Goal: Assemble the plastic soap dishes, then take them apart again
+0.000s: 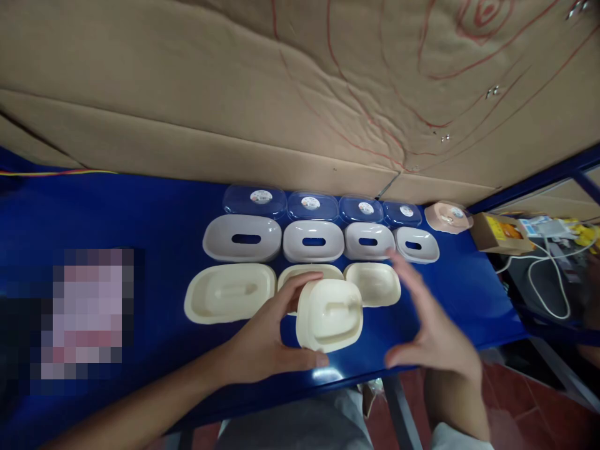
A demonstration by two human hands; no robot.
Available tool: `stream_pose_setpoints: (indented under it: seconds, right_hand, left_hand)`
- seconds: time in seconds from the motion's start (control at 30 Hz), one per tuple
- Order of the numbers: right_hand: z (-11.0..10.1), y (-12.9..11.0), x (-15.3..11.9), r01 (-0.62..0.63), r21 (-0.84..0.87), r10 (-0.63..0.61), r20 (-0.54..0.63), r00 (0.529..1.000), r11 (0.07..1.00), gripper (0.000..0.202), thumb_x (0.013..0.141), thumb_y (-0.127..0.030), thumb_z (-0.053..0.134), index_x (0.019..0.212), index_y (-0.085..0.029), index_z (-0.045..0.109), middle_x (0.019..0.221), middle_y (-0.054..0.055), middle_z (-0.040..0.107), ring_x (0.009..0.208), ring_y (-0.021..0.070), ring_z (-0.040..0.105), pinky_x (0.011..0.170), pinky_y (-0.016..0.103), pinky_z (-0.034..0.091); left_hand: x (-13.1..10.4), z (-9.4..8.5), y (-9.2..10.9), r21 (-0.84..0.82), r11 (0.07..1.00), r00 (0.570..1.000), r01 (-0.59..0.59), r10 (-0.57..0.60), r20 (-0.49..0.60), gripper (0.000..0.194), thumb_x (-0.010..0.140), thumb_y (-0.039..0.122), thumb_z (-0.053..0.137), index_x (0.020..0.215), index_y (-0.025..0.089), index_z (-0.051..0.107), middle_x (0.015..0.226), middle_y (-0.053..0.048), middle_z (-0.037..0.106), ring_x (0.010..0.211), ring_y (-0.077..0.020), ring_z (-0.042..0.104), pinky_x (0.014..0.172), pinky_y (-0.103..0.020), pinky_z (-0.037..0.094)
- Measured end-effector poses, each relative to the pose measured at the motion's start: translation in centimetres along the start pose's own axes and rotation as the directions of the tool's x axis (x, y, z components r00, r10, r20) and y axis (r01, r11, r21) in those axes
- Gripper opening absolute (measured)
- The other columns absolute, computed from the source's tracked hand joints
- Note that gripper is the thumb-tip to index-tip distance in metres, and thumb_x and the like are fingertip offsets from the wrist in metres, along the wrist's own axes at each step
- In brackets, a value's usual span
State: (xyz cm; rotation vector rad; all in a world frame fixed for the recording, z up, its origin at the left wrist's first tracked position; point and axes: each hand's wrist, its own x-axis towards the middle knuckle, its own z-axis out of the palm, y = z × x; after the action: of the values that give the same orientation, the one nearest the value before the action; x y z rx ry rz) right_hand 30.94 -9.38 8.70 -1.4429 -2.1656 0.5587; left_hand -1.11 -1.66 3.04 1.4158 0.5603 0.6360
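A cream plastic dish [334, 317] with a raised bar inside is tilted up above the front of the table. My left hand [262, 340] grips it by its left side, thumb below and fingers above. My right hand [434, 331] is apart from the dish, with thumb and fingers spread wide around air. Behind them is a row of cream dishes: a long one [206, 295], a middle one [312, 270] partly hidden by my left hand, and a smaller one [374, 283]. Farther back runs a row of pale grey trays [218, 237], each with an oval slot.
Clear lids [237, 200] with round stickers line the back of the blue table [159, 219]. A pink covered container [449, 220] sits at their right end. Cardboard [187, 112] rises behind. On the right are a small carton [494, 236] and white cables [532, 290].
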Motion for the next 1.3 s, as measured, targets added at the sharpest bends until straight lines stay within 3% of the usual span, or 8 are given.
stream_pose_setpoints:
  seconds: [0.13,0.3,0.5,0.67,0.77,0.87,1.0,1.3]
  right_hand:
    - [5.2,-4.4,0.5,0.143,-0.067,-0.135,0.109,0.985,0.987,0.115,0.094,-0.063,0.077,0.177,-0.029,0.005,0.179,0.015,0.034,0.167,0.0352,0.031,0.132,0.061,0.038]
    - [6.4,-4.4,-0.8,0.088,-0.125,-0.080,0.066,0.995,0.988,0.105,0.098,-0.055,0.075,0.176,-0.025,0.012,0.170,0.019,0.046,0.160,0.0365,0.041,0.125,0.060,0.045]
    - [4.1,-2.3,-3.7,-0.060,-0.158,0.077,0.101,0.992,0.986,0.114,0.094,-0.058,0.077,0.177,-0.032,0.004,0.170,0.016,0.047,0.155,0.0414,0.047,0.120,0.064,0.049]
    - [-1.7,5.2,-9.3,-0.398,-0.355,0.353,-0.187,0.917,0.846,0.097,0.095,-0.056,0.073,0.174,-0.038,0.020,0.171,0.014,0.043,0.157,0.0503,0.040,0.124,0.075,0.036]
    - [-3.6,9.3,-11.7,-0.447,-0.378,0.394,-0.211,0.894,0.811,0.094,0.091,-0.054,0.073,0.169,-0.051,0.022,0.166,0.009,0.049,0.152,0.0515,0.047,0.121,0.077,0.037]
    - [-3.4,11.1,-12.1,-0.423,-0.354,0.404,-0.130,0.906,0.834,0.090,0.090,-0.045,0.071,0.168,-0.048,0.026,0.167,0.009,0.050,0.153,0.0487,0.047,0.122,0.076,0.036]
    - [-2.4,11.1,-10.9,-0.343,-0.335,0.352,-0.036,0.935,0.878,0.071,0.092,-0.030,0.065,0.160,-0.039,0.046,0.176,0.006,0.040,0.166,0.0423,0.030,0.131,0.076,0.022]
    - [-1.2,10.9,-9.8,-0.314,-0.245,0.317,-0.026,0.948,0.917,0.068,0.097,-0.020,0.054,0.160,-0.044,0.050,0.181,-0.003,0.031,0.170,0.0353,0.020,0.134,0.074,0.020]
  left_hand:
    - [-0.3,0.8,-0.1,-0.045,0.999,0.999,0.010,-0.008,0.049,0.100,0.078,0.036,0.099,0.159,0.043,0.040,0.166,-0.006,0.051,0.150,-0.0331,0.054,0.124,-0.050,0.048]
    - [-0.7,1.8,-0.1,-0.056,0.998,0.996,-0.001,0.006,0.091,0.101,0.075,0.039,0.100,0.158,0.038,0.043,0.162,-0.008,0.055,0.149,-0.0347,0.056,0.124,-0.052,0.047]
    - [-0.9,1.9,-0.5,0.063,0.996,0.977,0.058,-0.069,0.201,0.106,0.079,0.038,0.097,0.165,0.035,0.034,0.167,-0.015,0.050,0.136,-0.0332,0.065,0.114,-0.052,0.052]
    - [-0.8,1.5,-0.4,0.129,0.992,0.980,0.014,-0.039,0.193,0.090,0.092,0.032,0.084,0.165,0.037,0.031,0.163,-0.015,0.054,0.119,-0.0264,0.070,0.102,-0.048,0.057]
    - [-0.7,1.4,-0.3,0.182,0.983,0.989,-0.012,-0.015,0.148,0.075,0.097,0.032,0.076,0.162,0.034,0.038,0.147,-0.013,0.065,0.110,-0.0236,0.070,0.098,-0.046,0.058]
    - [-0.6,1.4,-0.1,0.222,0.975,0.990,-0.012,-0.020,0.138,0.063,0.101,0.034,0.069,0.159,0.031,0.043,0.132,-0.010,0.070,0.104,-0.0218,0.068,0.093,-0.042,0.059]
    - [-0.5,1.3,0.2,0.243,0.970,0.988,-0.006,-0.032,0.151,0.053,0.104,0.037,0.065,0.154,0.029,0.049,0.123,-0.009,0.070,0.104,-0.0219,0.067,0.085,-0.037,0.060]
    - [-0.4,1.1,0.4,0.252,0.967,0.982,-0.039,-0.009,0.187,0.044,0.105,0.030,0.061,0.149,0.031,0.055,0.134,-0.008,0.066,0.107,-0.0205,0.067,0.084,-0.033,0.060]
